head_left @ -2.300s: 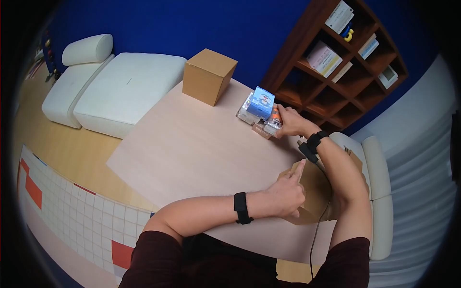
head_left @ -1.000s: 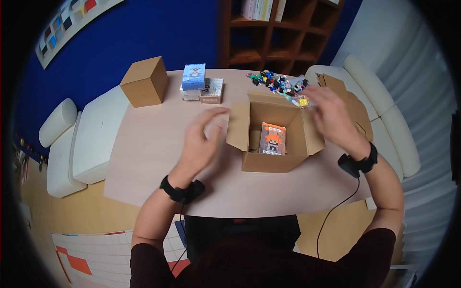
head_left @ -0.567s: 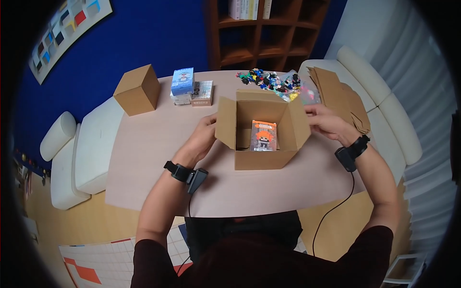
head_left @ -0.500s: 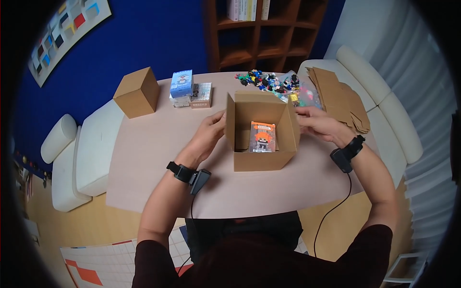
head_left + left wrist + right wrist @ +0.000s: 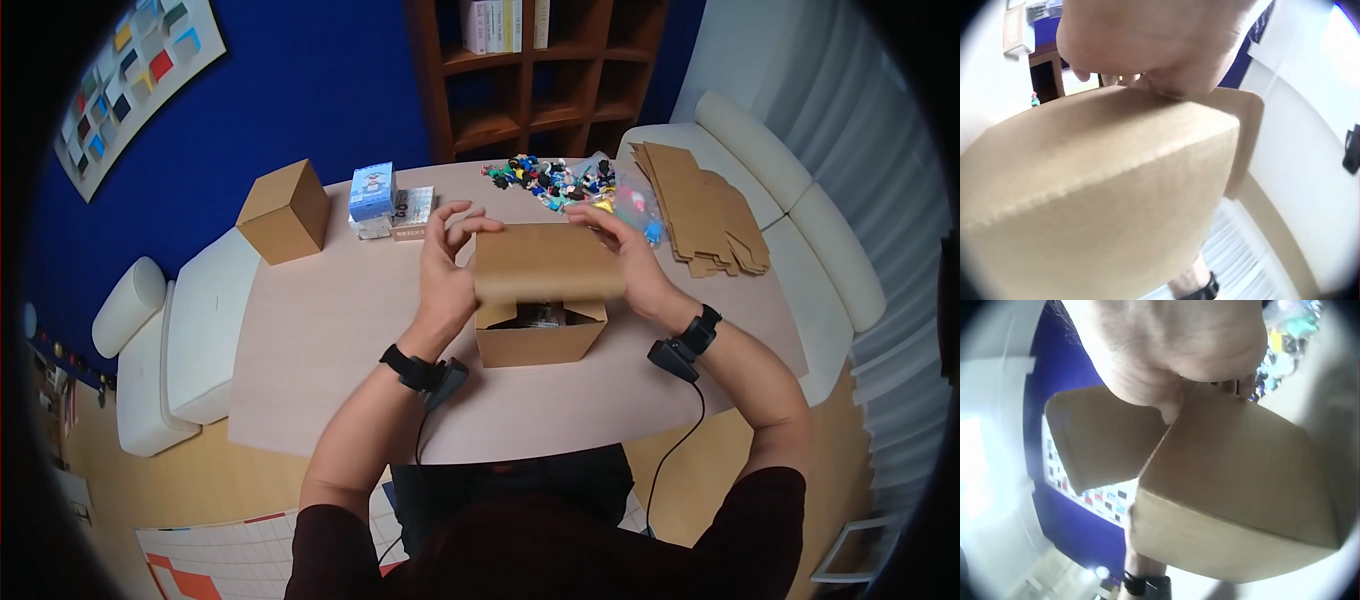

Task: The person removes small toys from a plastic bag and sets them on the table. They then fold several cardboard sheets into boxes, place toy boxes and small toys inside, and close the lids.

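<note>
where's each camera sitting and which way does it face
Head: worn on the head, looking forward and down at the table; shows left hand, right hand, both arms.
Left wrist: on that wrist, looking along the left hand at the cardboard box; the other wrist shows below.
Right wrist: on that wrist, looking along the right hand at the box's other side; the other wrist shows below.
Shared: head and right wrist both show the box and colourful figures.

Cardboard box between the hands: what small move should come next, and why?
Probably lower the lid and tuck its front edge into the box: a front gap shows the contents, and the left hand and right hand flank it.
</note>
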The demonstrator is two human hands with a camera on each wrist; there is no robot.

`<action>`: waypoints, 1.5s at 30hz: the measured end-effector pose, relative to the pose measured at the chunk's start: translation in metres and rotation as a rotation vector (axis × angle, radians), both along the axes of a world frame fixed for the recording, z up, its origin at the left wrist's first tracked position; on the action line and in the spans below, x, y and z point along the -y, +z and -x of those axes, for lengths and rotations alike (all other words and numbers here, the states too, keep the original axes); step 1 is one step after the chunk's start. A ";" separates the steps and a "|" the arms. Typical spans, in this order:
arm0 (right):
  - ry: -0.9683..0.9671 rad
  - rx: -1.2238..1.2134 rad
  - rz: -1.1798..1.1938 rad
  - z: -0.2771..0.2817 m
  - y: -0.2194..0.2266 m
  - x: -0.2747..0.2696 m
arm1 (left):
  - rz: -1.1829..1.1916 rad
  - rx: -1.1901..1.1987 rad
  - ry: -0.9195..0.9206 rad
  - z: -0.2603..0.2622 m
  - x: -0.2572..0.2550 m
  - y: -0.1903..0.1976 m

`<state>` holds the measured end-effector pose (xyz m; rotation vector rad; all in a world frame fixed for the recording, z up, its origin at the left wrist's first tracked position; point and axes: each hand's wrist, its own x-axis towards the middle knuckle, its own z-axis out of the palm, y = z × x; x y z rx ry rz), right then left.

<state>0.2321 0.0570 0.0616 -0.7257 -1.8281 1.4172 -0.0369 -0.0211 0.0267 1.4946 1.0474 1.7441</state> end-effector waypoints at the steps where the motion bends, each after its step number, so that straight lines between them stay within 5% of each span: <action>1: 0.005 0.037 0.013 0.001 -0.001 0.000 | 0.033 0.016 -0.013 -0.002 0.001 0.001; 4: -0.043 0.243 -0.348 -0.004 0.005 0.008 | 0.067 -0.150 0.006 0.013 0.003 -0.003; 7: -0.069 0.267 -0.464 -0.001 0.015 0.018 | 0.020 -0.219 0.019 0.024 0.019 0.002; 10: -0.085 0.319 -0.520 -0.006 0.008 0.010 | 0.047 -0.041 -0.097 0.014 0.054 0.039; 15: -0.024 0.320 -0.435 -0.011 0.002 -0.002 | -0.103 -0.838 -0.043 0.006 0.069 0.054; 28: 0.267 0.110 -0.067 -0.031 0.007 -0.013 | -0.126 -0.905 0.011 -0.011 0.078 0.036; 37: 0.167 0.205 -0.087 -0.025 0.003 0.002 | -0.118 -1.167 0.202 -0.030 0.086 0.037; 45: 0.209 0.020 -0.038 0.015 -0.010 0.030 | 0.004 -1.231 0.385 -0.069 0.083 0.025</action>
